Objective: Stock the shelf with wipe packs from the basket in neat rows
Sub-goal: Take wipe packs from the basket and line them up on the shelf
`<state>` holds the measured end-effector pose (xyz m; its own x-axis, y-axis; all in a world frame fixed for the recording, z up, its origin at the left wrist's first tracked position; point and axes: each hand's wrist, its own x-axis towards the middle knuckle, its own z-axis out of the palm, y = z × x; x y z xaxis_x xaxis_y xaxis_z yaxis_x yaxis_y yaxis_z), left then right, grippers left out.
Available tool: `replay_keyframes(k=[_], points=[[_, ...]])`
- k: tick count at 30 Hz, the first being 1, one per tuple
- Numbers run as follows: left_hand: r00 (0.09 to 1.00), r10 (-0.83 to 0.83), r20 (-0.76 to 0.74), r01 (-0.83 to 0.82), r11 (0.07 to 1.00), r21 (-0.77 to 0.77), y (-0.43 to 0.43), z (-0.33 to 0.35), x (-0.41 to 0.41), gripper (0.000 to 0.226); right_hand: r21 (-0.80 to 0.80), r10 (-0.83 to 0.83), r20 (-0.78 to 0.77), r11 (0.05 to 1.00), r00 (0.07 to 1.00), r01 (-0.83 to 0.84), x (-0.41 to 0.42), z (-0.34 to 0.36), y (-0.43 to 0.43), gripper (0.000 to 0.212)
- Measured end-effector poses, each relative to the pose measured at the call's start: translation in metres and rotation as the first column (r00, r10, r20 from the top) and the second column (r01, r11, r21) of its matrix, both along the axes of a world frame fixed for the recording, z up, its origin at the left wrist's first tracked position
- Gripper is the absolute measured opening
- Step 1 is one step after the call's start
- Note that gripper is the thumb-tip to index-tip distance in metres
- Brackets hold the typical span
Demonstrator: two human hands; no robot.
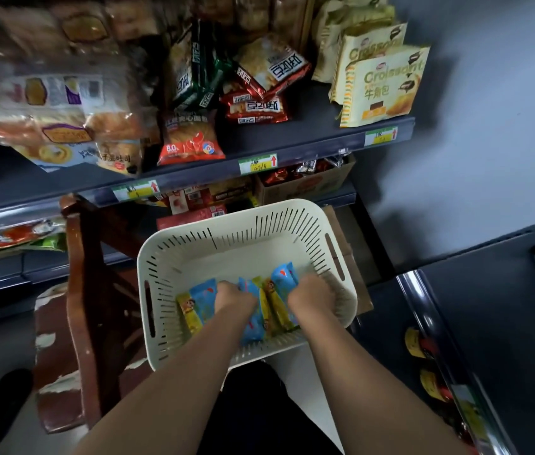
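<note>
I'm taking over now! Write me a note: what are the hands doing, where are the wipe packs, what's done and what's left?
Left hand: in the basket, gripping packs.
Right hand: in the basket too, gripping packs near its right wall.
Packs: all in the basket, blue and yellow.
Done: none shows on the shelves yet.
Left: lift them out and line them up in neat rows.

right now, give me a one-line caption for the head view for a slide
Left hand and right hand grip blue-and-yellow wipe packs inside a cream basket in front of snack shelves.
</note>
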<state>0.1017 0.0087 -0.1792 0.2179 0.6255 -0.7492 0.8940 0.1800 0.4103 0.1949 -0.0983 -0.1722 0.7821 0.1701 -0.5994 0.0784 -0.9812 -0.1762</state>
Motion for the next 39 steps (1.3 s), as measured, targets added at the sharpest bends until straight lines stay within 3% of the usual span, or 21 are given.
replay_keyframes(k=[6,14,20,23,29,34,39], points=[[0.988,-0.132,0.076,0.131,0.991,0.022,0.015,0.055,-0.02,0.03,0.109,-0.058,0.116,0.993,0.992,0.046,-0.001,0.041,-0.023,0.028],[0.977,-0.167,0.136,0.154,0.983,0.099,0.03,0.067,-0.05,0.027,0.224,-0.072,0.117,0.974,0.991,0.044,-0.003,0.054,-0.021,0.016],[0.888,-0.353,0.294,0.277,0.922,0.27,0.059,0.115,-0.049,0.032,0.518,-0.183,0.088,0.848,0.979,0.112,0.001,0.12,-0.028,0.021],[0.789,-0.499,0.359,0.374,0.853,0.364,0.068,0.161,-0.045,0.028,0.591,-0.177,0.191,0.806,0.965,0.031,-0.002,0.171,-0.049,0.029],[0.494,-0.764,0.415,0.544,0.644,0.538,0.04,0.27,-0.034,0.036,0.586,-0.186,0.466,0.798,0.865,-0.144,-0.032,0.281,-0.12,0.031],[0.235,-0.842,0.486,0.633,0.512,0.581,-0.023,0.348,-0.017,0.033,0.54,-0.285,0.666,0.822,0.69,-0.182,-0.073,0.361,-0.206,0.029],[-0.002,-0.798,0.602,0.641,0.461,0.613,-0.118,0.423,-0.001,0.027,0.554,-0.452,0.751,0.828,0.481,-0.088,-0.119,0.431,-0.296,0.028]])
